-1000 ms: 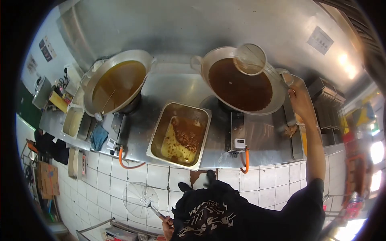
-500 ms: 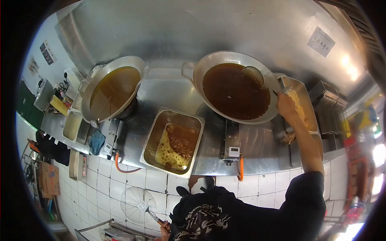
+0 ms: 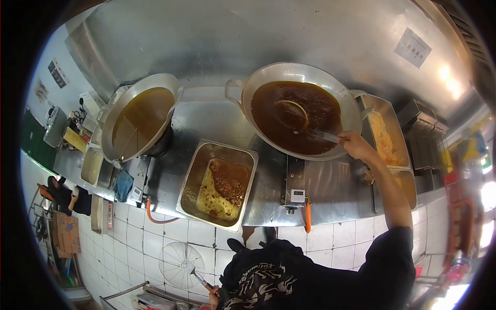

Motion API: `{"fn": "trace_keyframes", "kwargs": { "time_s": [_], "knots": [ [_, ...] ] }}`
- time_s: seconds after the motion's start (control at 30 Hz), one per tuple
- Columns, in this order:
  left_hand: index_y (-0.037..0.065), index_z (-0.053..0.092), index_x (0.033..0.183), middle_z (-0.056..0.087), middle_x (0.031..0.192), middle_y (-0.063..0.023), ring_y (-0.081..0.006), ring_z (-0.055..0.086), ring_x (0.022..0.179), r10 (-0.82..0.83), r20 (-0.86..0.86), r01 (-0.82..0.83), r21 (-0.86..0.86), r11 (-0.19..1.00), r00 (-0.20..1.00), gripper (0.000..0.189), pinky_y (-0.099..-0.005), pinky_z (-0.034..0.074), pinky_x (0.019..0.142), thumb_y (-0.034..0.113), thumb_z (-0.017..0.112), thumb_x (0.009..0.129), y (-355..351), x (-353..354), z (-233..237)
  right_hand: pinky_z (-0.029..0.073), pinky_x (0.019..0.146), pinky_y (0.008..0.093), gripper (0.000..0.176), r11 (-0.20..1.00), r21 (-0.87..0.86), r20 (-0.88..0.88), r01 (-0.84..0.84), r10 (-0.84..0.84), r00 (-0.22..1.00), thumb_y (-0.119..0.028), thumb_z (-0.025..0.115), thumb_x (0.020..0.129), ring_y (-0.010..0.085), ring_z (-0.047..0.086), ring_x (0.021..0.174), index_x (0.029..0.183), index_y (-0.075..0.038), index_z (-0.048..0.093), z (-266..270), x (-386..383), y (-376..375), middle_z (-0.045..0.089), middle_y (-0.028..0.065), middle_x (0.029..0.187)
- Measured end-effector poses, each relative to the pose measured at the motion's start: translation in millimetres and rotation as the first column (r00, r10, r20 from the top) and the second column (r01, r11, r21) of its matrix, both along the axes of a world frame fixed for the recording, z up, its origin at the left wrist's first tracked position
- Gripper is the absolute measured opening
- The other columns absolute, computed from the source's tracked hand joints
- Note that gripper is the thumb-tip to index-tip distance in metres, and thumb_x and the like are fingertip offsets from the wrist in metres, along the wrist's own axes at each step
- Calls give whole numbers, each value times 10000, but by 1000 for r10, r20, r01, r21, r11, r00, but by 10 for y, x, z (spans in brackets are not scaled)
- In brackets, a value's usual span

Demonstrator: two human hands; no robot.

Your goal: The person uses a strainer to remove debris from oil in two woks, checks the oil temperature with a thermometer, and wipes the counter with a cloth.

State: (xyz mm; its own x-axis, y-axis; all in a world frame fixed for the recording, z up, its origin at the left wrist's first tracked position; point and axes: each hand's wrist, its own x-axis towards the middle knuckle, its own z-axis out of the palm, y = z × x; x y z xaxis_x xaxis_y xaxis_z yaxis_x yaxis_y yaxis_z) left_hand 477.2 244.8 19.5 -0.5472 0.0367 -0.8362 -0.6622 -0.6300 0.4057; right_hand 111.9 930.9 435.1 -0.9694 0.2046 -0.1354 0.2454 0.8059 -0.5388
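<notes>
Metal, so likely stiff but slippery if oily, the round strainer [image 3: 307,121] sits in the right-hand wok [image 3: 356,124]; your right hand [image 3: 356,145] grips its handle [image 3: 325,136], probably the coolest hold; your left hand [image 3: 214,298] clasps a spatula [image 3: 198,277].

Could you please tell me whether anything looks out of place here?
The steel pan of brown residue sits askew on the counter, its near corner seeming to overhang the front edge, which looks slightly precarious.
</notes>
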Motion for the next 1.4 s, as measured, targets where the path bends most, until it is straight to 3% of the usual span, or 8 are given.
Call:
{"fn": "trace_keyframes", "kwargs": {
  "time_s": [0.07,0.3,0.4,0.47,0.9,1.0,1.13,1.4],
  "knots": [
    [155,395,580,325,486,56,-89,298,409,-85,-49,73,-209,975,995,334,-250,222,414,113,625,819,201,-241,447,394,553,322,259,959,-215,109,183,-162,981,-187,495,898,168,493,590,934,24,640,271,45,-291,524,74,638],
    [147,373,584,306,500,42,-105,290,422,11,66,-1,-153,988,998,342,-265,231,417,77,611,820,17,-340,325,194,376,248,222,845,-433,201,314,-249,947,-186,496,933,50,234,425,1044,-43,624,262,49,-447,293,-78,533],
    [48,592,930,598,799,-28,-144,575,733,-4,-142,36,227,973,990,186,-282,472,691,225,548,899,-267,-180,-8,187,376,246,184,806,-483,203,341,-276,939,-189,486,942,44,235,423,982,-56,607,287,71,-502,288,-80,528],
    [141,376,615,285,521,43,-107,275,424,65,-15,-62,132,989,998,316,-262,241,418,35,610,799,-212,-183,-1,231,393,259,207,806,-489,191,333,-274,943,-216,486,930,58,296,451,905,-64,623,287,83,-500,354,-64,542],
    [131,408,642,311,538,47,-103,323,453,100,48,-99,-36,994,994,270,-250,254,422,15,616,770,-249,-182,-186,186,381,237,204,723,-615,109,313,-316,943,-199,485,955,41,203,418,1046,-46,584,558,184,-772,266,-84,515],
    [137,409,626,319,524,44,-105,325,441,87,29,-89,75,993,996,283,-249,256,422,38,625,780,-209,-212,-54,180,381,235,195,730,-613,62,302,-336,940,-198,489,953,39,205,423,1035,-51,589,580,211,-791,271,-86,520],
    [141,408,603,345,493,37,-104,313,409,-101,16,102,-204,974,995,308,-254,247,406,73,641,792,137,-550,665,184,378,226,185,724,-632,43,277,-324,945,-194,490,951,36,211,418,1014,-57,597,549,257,-788,279,-86,523],
    [138,408,600,349,486,35,-101,305,399,-137,-6,132,-234,963,991,315,-256,242,396,80,647,797,86,-502,562,189,363,224,171,683,-671,59,288,-339,939,-188,494,943,35,221,405,1003,-64,596,487,320,-766,292,-83,530]
  ]
}}
